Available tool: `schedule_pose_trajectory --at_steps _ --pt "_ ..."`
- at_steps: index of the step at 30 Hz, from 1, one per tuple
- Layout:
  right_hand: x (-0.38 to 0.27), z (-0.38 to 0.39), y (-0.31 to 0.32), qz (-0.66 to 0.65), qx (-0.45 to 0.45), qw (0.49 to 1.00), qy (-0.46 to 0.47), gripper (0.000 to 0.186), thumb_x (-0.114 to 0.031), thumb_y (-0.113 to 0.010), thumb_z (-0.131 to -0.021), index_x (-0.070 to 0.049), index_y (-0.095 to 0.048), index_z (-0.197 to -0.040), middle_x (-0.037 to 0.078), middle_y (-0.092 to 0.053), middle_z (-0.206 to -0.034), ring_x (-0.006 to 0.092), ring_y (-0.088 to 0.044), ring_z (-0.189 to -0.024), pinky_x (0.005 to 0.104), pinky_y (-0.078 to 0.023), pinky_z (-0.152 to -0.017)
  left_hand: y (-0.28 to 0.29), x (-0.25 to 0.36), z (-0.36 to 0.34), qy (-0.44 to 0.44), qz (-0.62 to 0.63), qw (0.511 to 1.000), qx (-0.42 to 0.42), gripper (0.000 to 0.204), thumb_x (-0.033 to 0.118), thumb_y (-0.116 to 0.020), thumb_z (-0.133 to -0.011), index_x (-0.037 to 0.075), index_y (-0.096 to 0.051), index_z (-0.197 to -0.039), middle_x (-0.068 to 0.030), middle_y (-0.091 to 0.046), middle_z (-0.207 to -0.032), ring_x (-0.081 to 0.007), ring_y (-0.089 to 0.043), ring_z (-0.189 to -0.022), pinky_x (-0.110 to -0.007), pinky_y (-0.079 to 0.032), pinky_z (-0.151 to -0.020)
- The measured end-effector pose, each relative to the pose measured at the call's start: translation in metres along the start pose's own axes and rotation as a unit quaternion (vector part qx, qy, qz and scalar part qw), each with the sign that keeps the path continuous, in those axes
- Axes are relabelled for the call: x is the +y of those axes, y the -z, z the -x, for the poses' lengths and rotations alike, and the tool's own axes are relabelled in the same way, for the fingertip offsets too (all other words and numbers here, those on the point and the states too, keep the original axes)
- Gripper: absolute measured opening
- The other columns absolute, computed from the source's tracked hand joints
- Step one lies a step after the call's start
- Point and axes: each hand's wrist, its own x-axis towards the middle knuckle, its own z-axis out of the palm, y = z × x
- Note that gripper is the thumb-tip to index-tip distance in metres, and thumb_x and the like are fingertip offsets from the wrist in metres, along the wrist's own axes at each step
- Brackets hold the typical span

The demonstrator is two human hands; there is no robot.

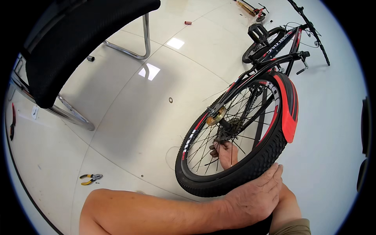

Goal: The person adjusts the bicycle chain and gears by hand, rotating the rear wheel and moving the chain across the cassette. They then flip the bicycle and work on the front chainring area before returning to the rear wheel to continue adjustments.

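**Black-and-red bicycle [282, 42], its spoked black-tyred wheel [211, 190] between two bare hands**

The bicycle is on the glossy pale tiled floor [129, 156], wheel nearest the person. The left hand [254, 192] lies along the knobbly tyre, fingers straight and close together, gripping nothing visible. The right hand [228, 154] is behind the wheel, fingers bent beside the dark toothed sprockets [231, 128]; thin black spokes cross in front, so whether it grips anything cannot be told. The left wrist overlaps the right forearm. A bright red curved plastic mudguard [288, 127] covers the tyre's right side, and a gold-coloured metal disc [216, 117] sits near the hub. Yellow-and-black pliers [94, 178] and a small metal ring [170, 100] lie leftward; a black-padded, chrome-legged chair [86, 35] fills the upper left.
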Motion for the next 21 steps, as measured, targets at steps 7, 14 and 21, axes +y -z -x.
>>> schedule_pose_trajectory --at_steps 7,14,21 --pt "-0.013 0.003 -0.004 -0.011 -0.011 0.999 -0.029 0.036 -0.022 -0.070 -0.100 0.010 -0.064 -0.116 0.016 -0.074 -0.093 0.0199 -0.071 -0.073 0.0321 -0.058 -0.063 -0.003 -0.003 0.005 -0.027 -0.052 0.998 -0.017 0.043 0.024 -0.050 -0.089 -0.009 -0.070 -0.107 -0.0291 -0.067 -0.121 -0.0446 -0.055 -0.129 -0.056 -0.033 -0.120" --pt "-0.016 0.002 -0.012 0.012 -0.012 0.999 -0.035 0.035 -0.023 -0.069 -0.102 0.008 -0.066 -0.117 0.014 -0.074 -0.091 0.0171 -0.069 -0.071 0.0311 -0.054 -0.061 -0.009 -0.005 0.005 -0.027 -0.076 0.996 -0.024 0.044 0.027 -0.050 -0.088 -0.008 -0.072 -0.105 -0.0286 -0.068 -0.119 -0.0436 -0.057 -0.127 -0.054 -0.033 -0.120" --pt "-0.008 -0.001 -0.010 0.071 0.005 0.997 -0.016 0.036 -0.025 -0.069 -0.101 0.006 -0.069 -0.117 0.013 -0.074 -0.083 0.0157 -0.067 -0.066 0.0307 -0.052 -0.057 -0.010 -0.004 0.003 -0.035 -0.107 0.993 -0.018 0.042 0.025 -0.051 -0.086 -0.007 -0.072 -0.102 -0.0267 -0.070 -0.114 -0.0416 -0.060 -0.123 -0.053 -0.034 -0.119"
